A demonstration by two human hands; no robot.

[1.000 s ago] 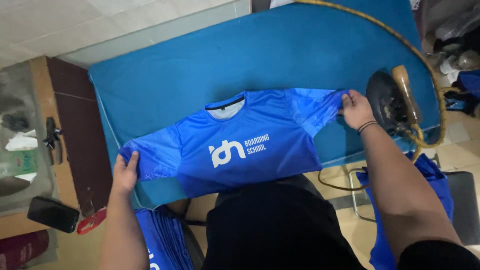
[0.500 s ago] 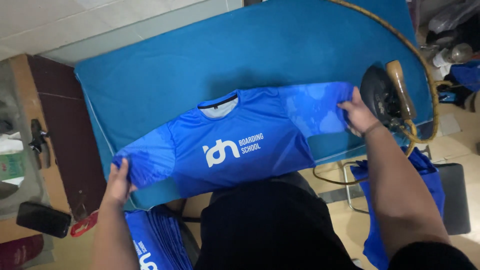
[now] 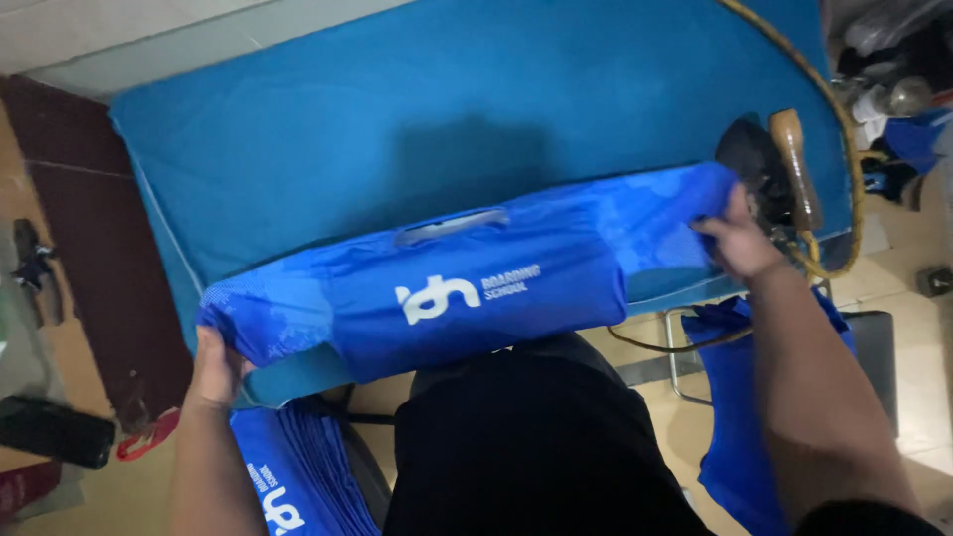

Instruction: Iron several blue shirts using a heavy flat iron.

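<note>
A blue sports shirt [image 3: 467, 288] with a white chest logo hangs stretched between my hands, lifted off the blue padded table [image 3: 397, 129] and folded over along its length. My left hand [image 3: 213, 367] grips the left sleeve end near the table's front left corner. At the right, my right hand [image 3: 735, 238] pinches the other sleeve end just in front of a dark iron [image 3: 759, 164] with a wooden handle.
A yellowish cord [image 3: 834, 109] loops from the iron around the table's right side. A stack of blue shirts [image 3: 288, 476] lies below left, more blue cloth [image 3: 740, 397] hangs over a chair at right. A dark object [image 3: 55, 432] lies on the floor at left.
The shirt lay flat on the table with sleeves spread. Now both hands have raised it and its upper half is folded forward. The view has shifted closer.
</note>
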